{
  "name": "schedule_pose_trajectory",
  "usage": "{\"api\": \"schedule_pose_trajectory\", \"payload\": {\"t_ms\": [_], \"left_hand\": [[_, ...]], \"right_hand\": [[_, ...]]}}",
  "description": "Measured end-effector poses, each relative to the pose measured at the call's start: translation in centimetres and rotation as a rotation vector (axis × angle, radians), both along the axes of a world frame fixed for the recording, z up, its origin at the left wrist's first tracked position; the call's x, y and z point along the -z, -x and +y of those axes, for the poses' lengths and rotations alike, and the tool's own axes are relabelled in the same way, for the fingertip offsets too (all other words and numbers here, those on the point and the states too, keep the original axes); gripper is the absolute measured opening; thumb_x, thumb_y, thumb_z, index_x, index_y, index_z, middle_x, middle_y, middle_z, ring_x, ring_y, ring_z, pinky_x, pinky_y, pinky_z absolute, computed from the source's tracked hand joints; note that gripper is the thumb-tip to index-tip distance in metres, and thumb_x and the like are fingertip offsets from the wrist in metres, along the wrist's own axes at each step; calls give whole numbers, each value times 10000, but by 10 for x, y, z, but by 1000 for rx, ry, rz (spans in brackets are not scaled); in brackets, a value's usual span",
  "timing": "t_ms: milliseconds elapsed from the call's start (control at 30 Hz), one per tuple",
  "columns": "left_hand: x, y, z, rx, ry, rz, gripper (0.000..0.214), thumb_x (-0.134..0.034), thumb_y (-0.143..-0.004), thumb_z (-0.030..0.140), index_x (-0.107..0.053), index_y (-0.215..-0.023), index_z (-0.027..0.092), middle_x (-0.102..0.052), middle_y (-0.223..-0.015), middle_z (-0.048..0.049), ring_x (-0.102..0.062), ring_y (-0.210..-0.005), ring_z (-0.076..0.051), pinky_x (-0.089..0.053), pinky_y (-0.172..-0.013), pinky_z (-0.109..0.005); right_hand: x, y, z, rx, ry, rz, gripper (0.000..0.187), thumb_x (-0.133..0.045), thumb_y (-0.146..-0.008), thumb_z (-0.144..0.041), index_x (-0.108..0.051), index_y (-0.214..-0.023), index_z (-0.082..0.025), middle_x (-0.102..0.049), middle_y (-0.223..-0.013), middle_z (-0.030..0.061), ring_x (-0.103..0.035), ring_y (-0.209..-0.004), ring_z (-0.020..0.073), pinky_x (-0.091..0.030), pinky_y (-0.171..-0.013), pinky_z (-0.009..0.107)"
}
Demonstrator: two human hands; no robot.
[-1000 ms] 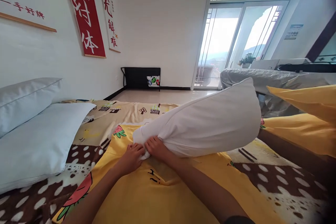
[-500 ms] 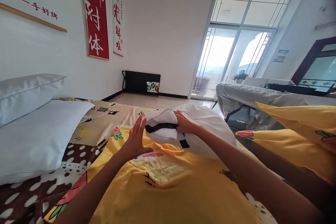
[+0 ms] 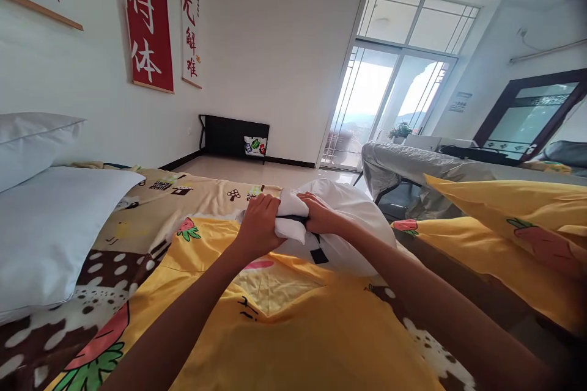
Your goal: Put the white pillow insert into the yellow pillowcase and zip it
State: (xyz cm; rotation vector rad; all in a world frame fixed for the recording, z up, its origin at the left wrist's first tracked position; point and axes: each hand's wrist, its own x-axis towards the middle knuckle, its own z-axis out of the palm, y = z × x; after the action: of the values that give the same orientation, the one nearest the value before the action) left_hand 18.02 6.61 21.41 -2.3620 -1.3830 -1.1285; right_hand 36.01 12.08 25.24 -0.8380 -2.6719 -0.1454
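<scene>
A soft white pillow-like bundle with a black band (image 3: 345, 243) lies across the middle of the bed. My left hand (image 3: 261, 224) is closed around its left end. Just to the right, my right hand (image 3: 318, 212) grips the same bundle, thumb side toward the left hand. Between the two hands the white fabric is bunched, with the dark band showing in the fold. Under my forearms spreads a yellow cover (image 3: 293, 342) with strawberry and cartoon prints. Part of the bundle's underside is hidden by my hands.
White pillows (image 3: 87, 214) rest at the left by the wall. The bed sheet (image 3: 192, 186) is beige and brown with prints. More yellow fabric (image 3: 495, 238) with carrot prints is at the right. Behind stand a plastic-covered table (image 3: 403, 162), a black folded board (image 3: 224, 134) and a glass door (image 3: 367, 98).
My left hand, open beside the bundle before, has closed on its left end. The bundle's opening is now pinched into a fold. My right hand keeps its hold. The view has shifted slightly right.
</scene>
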Motion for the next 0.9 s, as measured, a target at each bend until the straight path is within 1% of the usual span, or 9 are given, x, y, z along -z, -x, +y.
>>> {"api": "schedule_pose_trajectory", "payload": {"t_ms": [100,200,300,400,467,567,633,733,900], "left_hand": [[10,3,6,29,43,-44,191,-586,-687,287,-577,-832,163,-578,-977,-103,-493,-980,-276,-349,-916,-416],[19,3,11,187,100,-216,235,-578,-690,294,-630,-887,177,-602,-1083,-92,-507,-1019,-269,-355,-924,-389],[30,7,15,297,326,-444,185,-571,-652,297,-644,-760,166,-654,-847,-51,-556,-791,-216,-396,-723,-306],[51,19,22,272,450,-646,159,-595,-579,291,-632,-641,149,-608,-643,-11,-508,-643,-171,-348,-609,-259],[70,30,28,247,500,-791,162,-627,-538,287,-632,-619,147,-595,-612,0,-492,-634,-163,-341,-597,-246],[103,44,35,212,564,-966,224,-661,-530,345,-634,-641,152,-612,-636,-8,-501,-629,-163,-360,-583,-245],[125,53,40,202,621,-1063,291,-682,-526,400,-640,-673,152,-627,-654,-20,-521,-620,-166,-385,-576,-253],[152,64,46,191,705,-1176,370,-727,-495,433,-652,-715,145,-633,-660,-31,-562,-633,-182,-417,-573,-263],[176,74,52,109,722,-1333,512,-792,-440,364,-637,-878,151,-646,-787,-28,-589,-725,-191,-454,-604,-264]], "right_hand": [[13,2,8,-39,32,41,244,-527,-506,-125,-525,-743,-182,-577,-779,19,-525,-800,206,-393,-785,339],[25,-4,18,-54,56,56,351,-576,-521,-155,-558,-871,-170,-586,-879,39,-525,-857,221,-408,-801,352],[39,-16,17,-60,132,-12,577,-608,-598,-191,-524,-1169,-173,-590,-1108,79,-522,-1036,250,-387,-918,393],[61,-25,3,-72,163,-105,848,-637,-702,-335,-260,-1451,-202,-415,-1424,123,-364,-1307,283,-266,-1061,441],[77,-25,-7,-59,157,-154,1057,-674,-693,-462,-61,-1509,-188,-243,-1529,157,-220,-1400,302,-196,-1101,461],[93,-14,-7,37,121,-180,1243,-722,-622,-563,52,-1510,-164,-157,-1548,201,-142,-1427,320,-135,-1117,495],[93,-1,8,79,101,-190,1290,-741,-594,-574,74,-1507,-165,-138,-1551,207,-120,-1433,317,-89,-1124,510],[85,21,45,38,135,-253,1308,-761,-568,-569,59,-1509,-180,-92,-1561,194,-76,-1443,312,-8,-1126,523],[82,50,100,-33,312,-426,1334,-804,-467,-582,-81,-1514,-182,-152,-1554,184,-122,-1431,342,-19,-1129,517]]}}
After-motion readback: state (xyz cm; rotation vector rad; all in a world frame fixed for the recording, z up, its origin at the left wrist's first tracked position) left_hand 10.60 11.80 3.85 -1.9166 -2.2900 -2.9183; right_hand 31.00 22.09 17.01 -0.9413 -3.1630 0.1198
